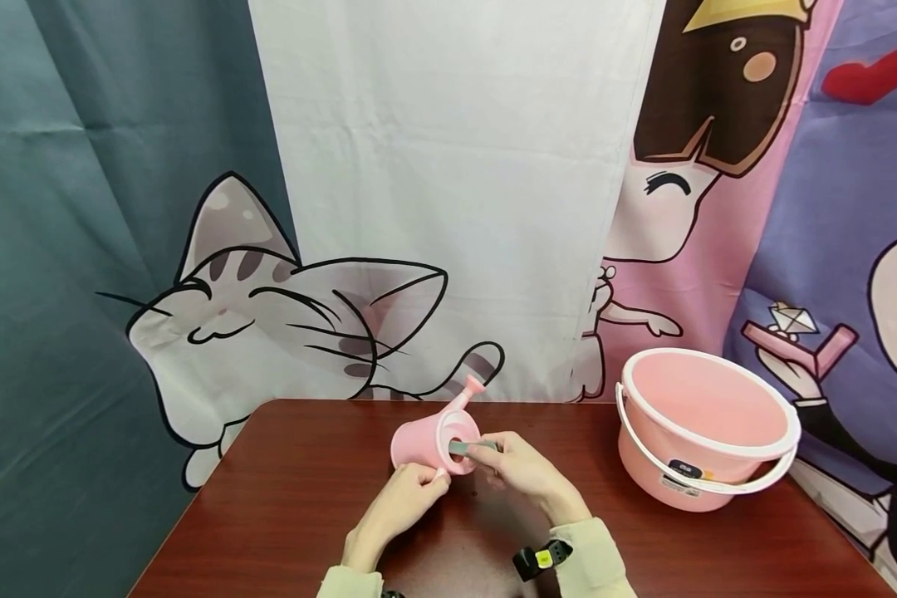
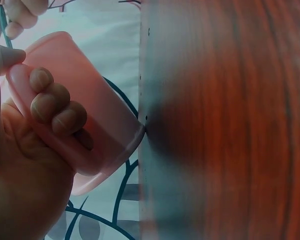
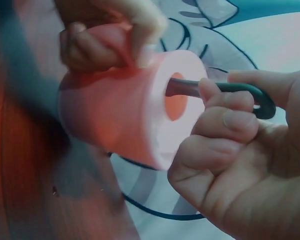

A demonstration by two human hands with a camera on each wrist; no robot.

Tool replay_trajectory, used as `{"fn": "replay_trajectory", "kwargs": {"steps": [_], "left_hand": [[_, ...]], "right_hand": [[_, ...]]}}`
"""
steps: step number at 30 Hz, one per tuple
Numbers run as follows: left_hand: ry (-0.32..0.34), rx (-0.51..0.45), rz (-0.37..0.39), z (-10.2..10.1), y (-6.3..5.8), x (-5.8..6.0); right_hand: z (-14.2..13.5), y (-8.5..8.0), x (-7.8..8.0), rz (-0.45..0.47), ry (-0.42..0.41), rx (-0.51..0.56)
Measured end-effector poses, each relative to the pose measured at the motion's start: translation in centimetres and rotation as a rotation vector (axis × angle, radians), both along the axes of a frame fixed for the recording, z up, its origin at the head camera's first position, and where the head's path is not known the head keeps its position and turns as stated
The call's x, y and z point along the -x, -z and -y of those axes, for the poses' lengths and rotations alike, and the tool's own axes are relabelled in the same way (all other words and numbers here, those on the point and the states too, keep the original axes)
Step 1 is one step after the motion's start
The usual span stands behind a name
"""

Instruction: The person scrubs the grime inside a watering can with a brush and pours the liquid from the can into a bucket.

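Left hand [image 1: 404,502] grips the handle [image 2: 72,155] of the tilted pink watering can [image 1: 413,443] over the surface [image 1: 291,498], right hand [image 1: 526,475] pinches a green-handled tool [image 3: 235,87] reaching into its opening [image 3: 176,107]; likely mid-work inside, next move calling for steady can, controlled tool.

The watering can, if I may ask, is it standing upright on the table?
No, the left hand holds the watering can tipped, its opening facing the right hand.

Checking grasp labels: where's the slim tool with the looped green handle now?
In the right wrist view, right of centre: the tool is held in the right hand, its shaft entering the round opening of the pink cylindrical watering can.
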State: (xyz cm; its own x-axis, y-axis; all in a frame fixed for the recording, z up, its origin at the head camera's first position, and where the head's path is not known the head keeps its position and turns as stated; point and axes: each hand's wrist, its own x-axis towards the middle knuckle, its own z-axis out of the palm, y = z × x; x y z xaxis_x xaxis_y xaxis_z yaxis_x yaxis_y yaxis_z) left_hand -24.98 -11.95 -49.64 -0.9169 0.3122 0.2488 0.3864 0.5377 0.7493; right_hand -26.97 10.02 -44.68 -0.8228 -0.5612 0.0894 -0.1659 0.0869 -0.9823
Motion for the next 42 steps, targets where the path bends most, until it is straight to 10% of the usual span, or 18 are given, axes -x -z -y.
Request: {"fn": "replay_trajectory", "kwargs": {"steps": [18, 31, 42], "left_hand": [[0.009, -0.031, 0.043, 0.2, 0.0, 0.0], [0.000, -0.018, 0.020, 0.1, -0.1, 0.1], [0.009, -0.015, 0.018, 0.1, 0.0, 0.2]], "right_hand": [[-1.5, -1.1, -0.2, 0.001, -0.088, 0.025], [0.9, 0.1, 0.0, -0.009, 0.108, 0.096], [1.7, 0.7, 0.1, -0.020, 0.075, 0.093]]}}
